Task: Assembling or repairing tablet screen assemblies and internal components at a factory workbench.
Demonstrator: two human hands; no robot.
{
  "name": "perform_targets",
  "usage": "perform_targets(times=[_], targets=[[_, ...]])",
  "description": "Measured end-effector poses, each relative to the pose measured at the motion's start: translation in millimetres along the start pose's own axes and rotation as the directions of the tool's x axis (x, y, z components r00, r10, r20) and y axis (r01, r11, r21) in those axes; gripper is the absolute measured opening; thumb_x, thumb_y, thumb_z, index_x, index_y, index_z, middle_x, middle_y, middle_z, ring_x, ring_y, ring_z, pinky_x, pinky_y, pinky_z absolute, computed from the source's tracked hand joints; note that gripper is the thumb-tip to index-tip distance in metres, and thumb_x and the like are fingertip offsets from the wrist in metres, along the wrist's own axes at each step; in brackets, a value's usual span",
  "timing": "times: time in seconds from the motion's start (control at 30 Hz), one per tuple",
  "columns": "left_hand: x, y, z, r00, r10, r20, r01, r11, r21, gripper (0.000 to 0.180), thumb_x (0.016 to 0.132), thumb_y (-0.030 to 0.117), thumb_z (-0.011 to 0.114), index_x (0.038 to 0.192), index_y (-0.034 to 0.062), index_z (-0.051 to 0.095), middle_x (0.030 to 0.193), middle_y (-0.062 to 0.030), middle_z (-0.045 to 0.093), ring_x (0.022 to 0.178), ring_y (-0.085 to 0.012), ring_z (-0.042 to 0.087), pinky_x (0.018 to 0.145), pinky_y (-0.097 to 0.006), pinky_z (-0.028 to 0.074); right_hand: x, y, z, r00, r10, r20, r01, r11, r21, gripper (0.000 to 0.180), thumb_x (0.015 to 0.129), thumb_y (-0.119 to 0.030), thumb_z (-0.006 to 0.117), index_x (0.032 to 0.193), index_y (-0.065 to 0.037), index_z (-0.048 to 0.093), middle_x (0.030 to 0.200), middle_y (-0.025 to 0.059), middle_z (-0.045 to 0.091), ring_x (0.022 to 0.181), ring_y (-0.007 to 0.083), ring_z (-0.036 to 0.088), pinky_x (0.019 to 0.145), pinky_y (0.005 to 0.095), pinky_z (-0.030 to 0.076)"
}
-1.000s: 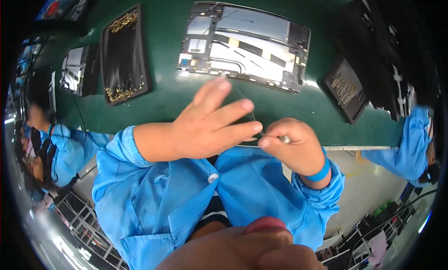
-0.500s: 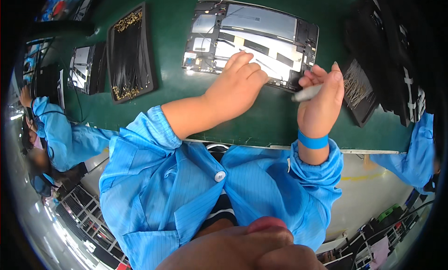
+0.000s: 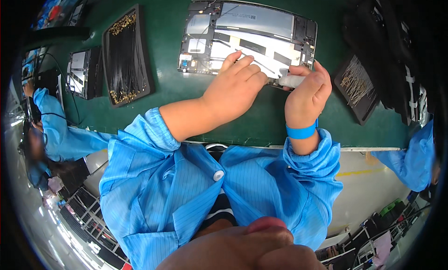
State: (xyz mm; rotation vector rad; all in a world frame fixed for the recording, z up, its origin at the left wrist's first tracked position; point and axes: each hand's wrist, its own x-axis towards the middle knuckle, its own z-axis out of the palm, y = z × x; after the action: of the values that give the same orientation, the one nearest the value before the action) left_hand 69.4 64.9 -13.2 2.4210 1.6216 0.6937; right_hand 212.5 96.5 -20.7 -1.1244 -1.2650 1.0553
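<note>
The opened tablet (image 3: 247,36) is pressed flat by the left hand (image 3: 233,90), fingers spread. A white stick tool (image 3: 291,81) is pinched in the right hand's (image 3: 308,95) grip at the tablet's near edge. Looks mid-job, back cover not yet fitted.

Blue striped smock (image 3: 186,195), white button (image 3: 217,175), blue wristband (image 3: 301,131).

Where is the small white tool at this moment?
In the head view, the white tool is in the right hand, at the lower right edge of the opened tablet, beside the left hand.
</note>
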Motion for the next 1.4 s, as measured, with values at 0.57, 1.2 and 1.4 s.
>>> perform_targets(times=[0.57, 1.2, 1.4], targets=[[1.1, 4.4, -3.2, 0.997, -0.056, 0.052, 0.058, 0.997, -0.042, 0.017, 0.065, 0.004, 0.049, 0.081, 0.005, 0.053, 0.083, -0.0083, 0.052, 0.095, -0.0247, 0.045, 0.091, -0.044, 0.026, -0.8, 0.2, -1.7, 1.0, 0.01, 0.015, -0.011, 0.997, 0.075, 0.019, 0.086, -0.007, 0.036, 0.103, 0.0, 0.036, 0.08, 0.01, 0.056, 0.067, 0.0126, 0.053, 0.061, 0.0241, 0.043], [-4.6, -91.6, -69.5, 0.796, -0.304, -0.523, 0.515, 0.794, 0.322, 0.017, 0.072, 0.019, 0.052, 0.078, 0.004, 0.058, 0.082, -0.0137, 0.055, 0.089, -0.0324, 0.046, 0.079, -0.042, 0.035, 35.4, -40.0, -12.8, 0.849, 0.519, -0.095, -0.525, 0.851, -0.038, 0.042, 0.083, -0.026, 0.046, 0.114, 0.001, 0.038, 0.079, 0.01, 0.054, 0.056, 0.0115, 0.049, 0.05, 0.0231, 0.042], [-21.1, -89.7, -79.2, 0.515, -0.847, 0.131, 0.809, 0.43, -0.4, 0.039, 0.081, 0.032, 0.043, 0.086, -0.0045, 0.056, 0.085, -0.0203, 0.057, 0.079, -0.0297, 0.054, 0.071, -0.035, 0.041, 26.3, -41.8, -28.8, 0.529, 0.831, 0.17, -0.761, 0.554, -0.339, 0.04, 0.082, -0.034, 0.044, 0.102, 0.001, 0.046, 0.066, 0.0063, 0.051, 0.041, 0.0124, 0.043, 0.033, 0.0224, 0.034]])
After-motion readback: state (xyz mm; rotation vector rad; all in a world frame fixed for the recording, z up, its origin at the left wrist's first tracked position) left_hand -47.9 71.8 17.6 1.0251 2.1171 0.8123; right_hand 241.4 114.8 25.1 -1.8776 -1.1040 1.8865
